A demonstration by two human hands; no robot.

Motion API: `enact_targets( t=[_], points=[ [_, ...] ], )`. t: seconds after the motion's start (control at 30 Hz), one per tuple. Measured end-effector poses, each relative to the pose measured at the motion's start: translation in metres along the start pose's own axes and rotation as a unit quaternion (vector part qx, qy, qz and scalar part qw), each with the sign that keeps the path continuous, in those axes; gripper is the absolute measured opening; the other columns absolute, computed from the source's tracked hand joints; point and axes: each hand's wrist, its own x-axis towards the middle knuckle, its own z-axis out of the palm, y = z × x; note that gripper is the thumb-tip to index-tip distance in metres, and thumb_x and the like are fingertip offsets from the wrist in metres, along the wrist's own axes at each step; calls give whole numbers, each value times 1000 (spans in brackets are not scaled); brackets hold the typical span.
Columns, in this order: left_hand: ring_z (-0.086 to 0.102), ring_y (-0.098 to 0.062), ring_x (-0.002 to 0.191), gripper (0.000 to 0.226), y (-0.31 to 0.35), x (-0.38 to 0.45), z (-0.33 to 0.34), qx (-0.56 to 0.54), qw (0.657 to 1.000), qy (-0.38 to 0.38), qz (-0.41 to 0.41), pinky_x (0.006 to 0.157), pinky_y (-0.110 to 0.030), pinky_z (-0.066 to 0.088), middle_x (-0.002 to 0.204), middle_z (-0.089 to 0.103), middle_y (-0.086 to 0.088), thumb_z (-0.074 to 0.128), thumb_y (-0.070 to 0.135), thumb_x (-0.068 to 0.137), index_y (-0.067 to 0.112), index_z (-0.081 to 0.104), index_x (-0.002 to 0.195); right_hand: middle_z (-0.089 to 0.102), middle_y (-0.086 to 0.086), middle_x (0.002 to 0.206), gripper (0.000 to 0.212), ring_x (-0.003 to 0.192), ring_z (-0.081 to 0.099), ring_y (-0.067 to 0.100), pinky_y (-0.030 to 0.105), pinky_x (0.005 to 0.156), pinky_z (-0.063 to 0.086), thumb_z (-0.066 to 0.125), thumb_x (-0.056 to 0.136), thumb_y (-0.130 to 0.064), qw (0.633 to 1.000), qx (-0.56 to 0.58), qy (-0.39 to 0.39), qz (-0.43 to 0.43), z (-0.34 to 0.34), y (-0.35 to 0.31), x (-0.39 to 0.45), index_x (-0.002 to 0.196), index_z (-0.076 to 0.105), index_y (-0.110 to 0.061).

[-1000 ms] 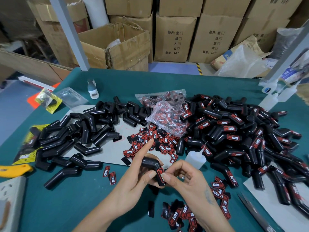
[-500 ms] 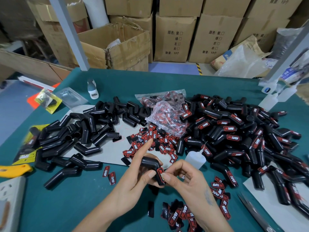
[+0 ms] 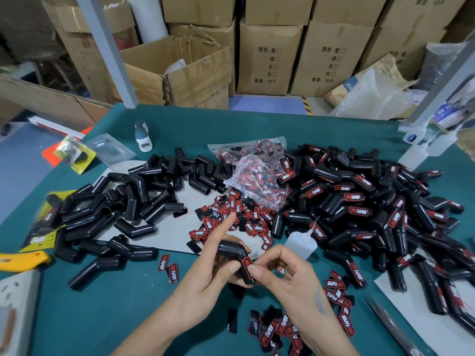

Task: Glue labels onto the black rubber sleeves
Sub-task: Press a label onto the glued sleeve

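Note:
My left hand (image 3: 208, 273) grips a bent black rubber sleeve (image 3: 231, 249) over the green table, thumb on its lower end, index finger stretched out. My right hand (image 3: 280, 273) pinches the red and black label (image 3: 247, 269) against that lower end with thumb and forefinger. Unlabelled sleeves (image 3: 123, 214) lie heaped at the left. Labelled sleeves (image 3: 372, 214) are piled at the right. Loose labels (image 3: 239, 217) are scattered in the middle and near my right wrist. A clear glue bottle (image 3: 300, 244) lies just beyond my right hand.
Clear bags of labels (image 3: 259, 181) lie at the centre back. A small white bottle (image 3: 142, 136) stands at the far left. A yellow cutter (image 3: 23, 260) lies at the left edge, scissors (image 3: 388, 322) at the lower right. Cardboard boxes (image 3: 270, 57) stand behind the table.
My hands stay together on the sleeve and label. Only the fingertips have shifted slightly on the label.

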Motion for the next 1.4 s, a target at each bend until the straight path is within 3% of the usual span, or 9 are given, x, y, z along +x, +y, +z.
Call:
enact_targets(
  t=[0.23, 0.43, 0.7, 1.1, 1.3, 1.4],
  points=[
    [60, -28, 117, 67, -3, 1, 1, -7, 1000, 2, 6, 100, -63, 52, 128, 59, 2, 54, 47, 105, 44, 19, 162, 70, 12, 85, 27, 83, 61, 13, 24, 73, 52, 84, 79, -46, 1000, 13, 6, -5, 1, 3, 1, 84, 73, -22],
    [60, -28, 120, 68, -5, 1, 2, -7, 1000, 7, 8, 103, -62, 50, 131, 59, 4, 56, 48, 105, 43, 19, 162, 71, 4, 84, 25, 84, 63, 12, 20, 73, 52, 84, 81, -44, 1000, 11, 6, -2, 1, 2, 1, 85, 73, -23],
    [63, -27, 109, 71, -5, 4, 4, -60, 998, 4, 9, 90, -35, 58, 126, 59, 4, 62, 41, 103, 44, 21, 161, 71, 8, 85, 26, 84, 65, 14, 22, 73, 54, 84, 79, -44, 1000, 17, 6, 4, 2, -1, 0, 84, 73, -22],
    [64, -23, 109, 72, 2, 3, 6, -76, 997, 13, 8, 89, -33, 58, 126, 58, 3, 64, 42, 102, 44, 23, 161, 72, 5, 84, 22, 83, 66, 12, 21, 74, 54, 85, 81, -42, 1000, 8, 9, 2, 2, -3, 0, 84, 73, -23],
    [64, -24, 113, 72, 3, 2, 6, -74, 997, 15, 4, 95, -43, 58, 128, 58, 3, 64, 44, 101, 46, 23, 160, 72, 3, 84, 20, 82, 66, 9, 21, 73, 54, 85, 82, -39, 1000, 13, 7, -2, 2, -3, -1, 84, 73, -23],
    [65, -21, 111, 70, 6, 3, 7, -96, 995, 21, 15, 90, -35, 59, 125, 60, 3, 64, 41, 101, 47, 26, 159, 71, -2, 85, 22, 84, 65, 6, 20, 75, 54, 84, 79, -43, 1000, 5, 17, -8, 3, -3, -1, 85, 73, -25]
  ],
)
